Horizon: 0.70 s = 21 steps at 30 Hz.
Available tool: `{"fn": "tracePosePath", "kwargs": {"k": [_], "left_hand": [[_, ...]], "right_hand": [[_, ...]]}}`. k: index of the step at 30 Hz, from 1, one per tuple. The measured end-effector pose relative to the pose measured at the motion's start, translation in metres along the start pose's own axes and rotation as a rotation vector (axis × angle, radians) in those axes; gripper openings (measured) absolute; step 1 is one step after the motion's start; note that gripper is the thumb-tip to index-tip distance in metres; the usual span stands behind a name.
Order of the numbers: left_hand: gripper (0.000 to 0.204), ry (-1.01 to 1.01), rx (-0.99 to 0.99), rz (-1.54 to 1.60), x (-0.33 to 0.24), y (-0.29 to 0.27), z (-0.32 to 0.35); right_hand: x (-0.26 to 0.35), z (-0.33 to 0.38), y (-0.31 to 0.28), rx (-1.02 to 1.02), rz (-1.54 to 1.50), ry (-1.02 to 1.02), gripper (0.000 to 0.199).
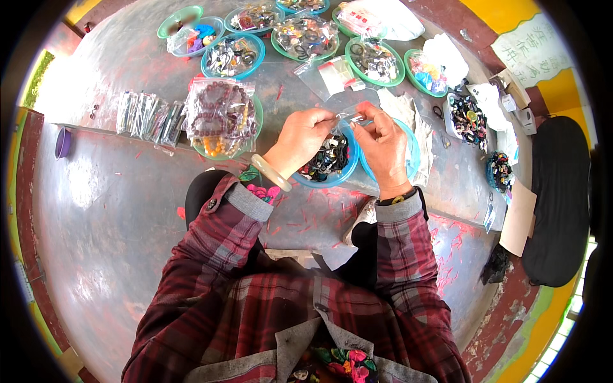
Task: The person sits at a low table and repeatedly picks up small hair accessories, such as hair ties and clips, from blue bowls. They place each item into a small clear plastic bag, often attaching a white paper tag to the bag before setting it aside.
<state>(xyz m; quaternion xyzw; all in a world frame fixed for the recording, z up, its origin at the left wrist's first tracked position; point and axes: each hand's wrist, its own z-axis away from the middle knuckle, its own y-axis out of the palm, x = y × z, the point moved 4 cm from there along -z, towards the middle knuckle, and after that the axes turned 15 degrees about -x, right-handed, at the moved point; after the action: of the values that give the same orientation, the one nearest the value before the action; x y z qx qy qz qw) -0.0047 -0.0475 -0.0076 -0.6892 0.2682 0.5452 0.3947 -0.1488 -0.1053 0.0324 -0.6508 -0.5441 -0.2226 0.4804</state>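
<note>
On the grey table [115, 210] we sit over a blue bowl [332, 172] of dark rings; our left hand [303, 137] and right hand [383, 143] both pinch a small clear bag [350, 116] above it, likely mid-filling; next calls for holding its mouth open

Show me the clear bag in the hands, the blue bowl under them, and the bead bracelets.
clear bag [350, 107], head view, on its upper film.
blue bowl [345, 171], head view, on its front rim.
bead bracelets [218, 113], head view, on the dark beads.
</note>
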Motion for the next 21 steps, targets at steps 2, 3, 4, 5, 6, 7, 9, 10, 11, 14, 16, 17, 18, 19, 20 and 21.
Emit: {"fn": "tracePosePath", "kwargs": {"k": [2, 3, 4, 5, 6, 7, 9, 10, 11, 14, 16, 17, 18, 19, 20, 21], "left_hand": [[0.019, 0.044, -0.005, -0.021, 0.004, 0.001, 0.000], [0.019, 0.056, -0.008, -0.024, 0.004, 0.002, 0.000], [0.019, 0.067, -0.011, -0.026, 0.005, 0.002, 0.001], [0.019, 0.102, -0.001, -0.052, 0.005, 0.002, 0.001], [0.019, 0.138, 0.008, -0.078, 0.005, 0.003, 0.001], [0.018, 0.173, 0.018, -0.103, 0.005, 0.003, 0.001], [0.020, 0.251, 0.024, -0.129, 0.002, 0.004, 0.003], [0.021, 0.291, 0.028, -0.142, 0.000, 0.005, 0.003], [0.021, 0.264, 0.035, -0.119, 0.002, 0.006, 0.003], [0.023, 0.081, 0.056, 0.013, 0.007, 0.004, 0.004], [0.023, -0.170, 0.080, 0.197, 0.005, 0.002, 0.004], [0.023, -0.194, 0.095, 0.218, 0.002, 0.001, 0.003], [0.023, -0.217, 0.109, 0.239, 0.000, -0.001, 0.002], [0.023, -0.240, 0.123, 0.260, -0.001, -0.002, 0.002], [0.023, -0.269, 0.114, 0.319, 0.001, -0.001, 0.001], [0.023, -0.299, 0.102, 0.377, 0.005, 0.000, 0.001]], "right_hand": [[-0.006, 0.001, 0.002, 0.009, -0.010, 0.049, 0.025], [-0.010, 0.002, 0.003, 0.023, -0.083, 0.129, 0.023], [-0.014, 0.002, 0.005, 0.037, -0.156, 0.210, 0.022], [-0.017, 0.002, 0.006, 0.051, -0.229, 0.291, 0.020], [-0.019, 0.003, 0.006, 0.089, -0.212, 0.314, 0.019], [-0.021, 0.003, 0.006, 0.127, -0.194, 0.336, 0.018], [-0.027, 0.003, 0.006, 0.189, -0.161, 0.350, 0.016], [-0.031, 0.004, 0.006, 0.212, -0.146, 0.341, 0.015], [-0.034, 0.005, 0.006, 0.236, -0.131, 0.332, 0.013], [-0.029, 0.000, 0.002, 0.231, -0.211, 0.428, 0.011], [-0.022, -0.003, -0.003, 0.187, -0.308, 0.514, 0.013], [-0.021, -0.003, -0.005, 0.165, -0.357, 0.557, 0.014], [-0.021, -0.003, -0.005, 0.156, -0.385, 0.571, 0.015], [-0.022, -0.002, -0.005, 0.147, -0.413, 0.584, 0.015], [-0.023, -0.002, -0.005, 0.138, -0.441, 0.598, 0.016], [-0.022, -0.002, -0.005, 0.144, -0.455, 0.612, 0.015]]}}
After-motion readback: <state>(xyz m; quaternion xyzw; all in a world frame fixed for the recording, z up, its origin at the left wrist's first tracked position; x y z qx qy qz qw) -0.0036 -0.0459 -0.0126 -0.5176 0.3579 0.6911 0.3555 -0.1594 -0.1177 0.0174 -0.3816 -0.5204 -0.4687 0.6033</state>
